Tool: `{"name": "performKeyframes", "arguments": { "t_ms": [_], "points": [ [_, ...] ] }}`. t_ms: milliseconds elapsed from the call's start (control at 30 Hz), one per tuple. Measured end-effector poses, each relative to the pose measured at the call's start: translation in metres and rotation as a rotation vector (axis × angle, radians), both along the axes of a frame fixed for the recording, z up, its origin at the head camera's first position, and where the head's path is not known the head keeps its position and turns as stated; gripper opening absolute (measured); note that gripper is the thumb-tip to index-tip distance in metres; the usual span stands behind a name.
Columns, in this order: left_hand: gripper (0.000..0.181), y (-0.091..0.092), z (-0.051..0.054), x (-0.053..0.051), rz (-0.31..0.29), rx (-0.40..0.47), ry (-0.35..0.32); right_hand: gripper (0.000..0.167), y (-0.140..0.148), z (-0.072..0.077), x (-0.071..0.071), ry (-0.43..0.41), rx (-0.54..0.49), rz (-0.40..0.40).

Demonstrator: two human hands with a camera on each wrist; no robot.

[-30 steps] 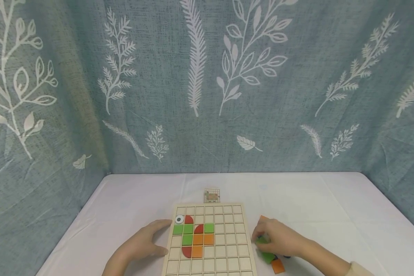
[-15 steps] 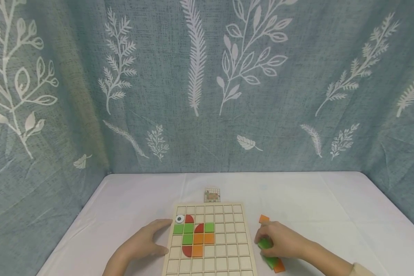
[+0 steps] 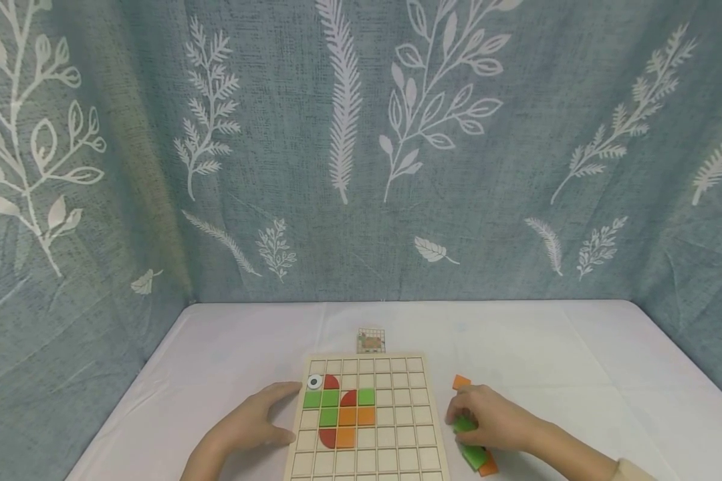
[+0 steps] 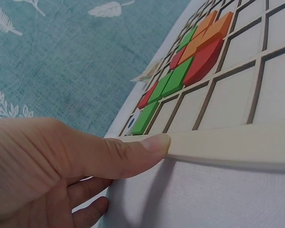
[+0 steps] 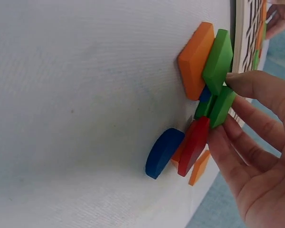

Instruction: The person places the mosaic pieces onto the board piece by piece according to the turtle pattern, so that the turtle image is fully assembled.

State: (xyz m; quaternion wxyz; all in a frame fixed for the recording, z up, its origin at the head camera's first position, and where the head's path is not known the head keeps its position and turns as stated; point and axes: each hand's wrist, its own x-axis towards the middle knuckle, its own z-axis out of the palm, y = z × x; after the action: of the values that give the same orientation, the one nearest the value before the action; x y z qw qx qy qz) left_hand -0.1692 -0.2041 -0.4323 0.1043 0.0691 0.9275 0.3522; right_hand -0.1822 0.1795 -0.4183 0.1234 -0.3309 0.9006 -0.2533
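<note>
A pale wooden grid board (image 3: 397, 437) lies on the table, with green, red and orange tiles and a round eye tile (image 3: 315, 382) in its cells. My left hand (image 3: 253, 422) rests at its left edge, thumb and forefinger spread apart; in the left wrist view the thumb (image 4: 147, 147) touches the frame. Right of the board, my right hand (image 3: 496, 419) is over a small heap of loose tiles. The right wrist view shows a green square tile (image 5: 222, 107) pinched between thumb and fingers. Another green tile (image 5: 218, 57) lies by the thumb tip.
Around the right hand lie an orange tile (image 5: 197, 61), a red tile (image 5: 194, 147) and a dark blue rounded tile (image 5: 164, 153). Behind the board is a small picture card (image 3: 371, 341). A patterned blue-green curtain (image 3: 361, 254) hangs behind the white table (image 3: 553, 361).
My right hand has shifted slightly right and toward the near side over the heap, uncovering the far orange tile. The green tiles under it have shifted a little. The left hand stays put.
</note>
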Motion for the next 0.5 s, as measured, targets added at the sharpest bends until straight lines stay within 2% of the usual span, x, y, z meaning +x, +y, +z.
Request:
{"name": "performKeyframes", "arguments": {
  "t_ms": [300, 500],
  "points": [
    [0.077, 0.000, 0.000, 0.000, 0.001, -0.007, 0.002, 0.016, 0.001, 0.013, -0.004, -0.114, -0.059, 0.008],
    [0.077, 0.001, 0.000, -0.001, 0.015, -0.025, -0.002, 0.016, 0.004, 0.028, -0.007, -0.144, -0.026, 0.062]
  ]
}}
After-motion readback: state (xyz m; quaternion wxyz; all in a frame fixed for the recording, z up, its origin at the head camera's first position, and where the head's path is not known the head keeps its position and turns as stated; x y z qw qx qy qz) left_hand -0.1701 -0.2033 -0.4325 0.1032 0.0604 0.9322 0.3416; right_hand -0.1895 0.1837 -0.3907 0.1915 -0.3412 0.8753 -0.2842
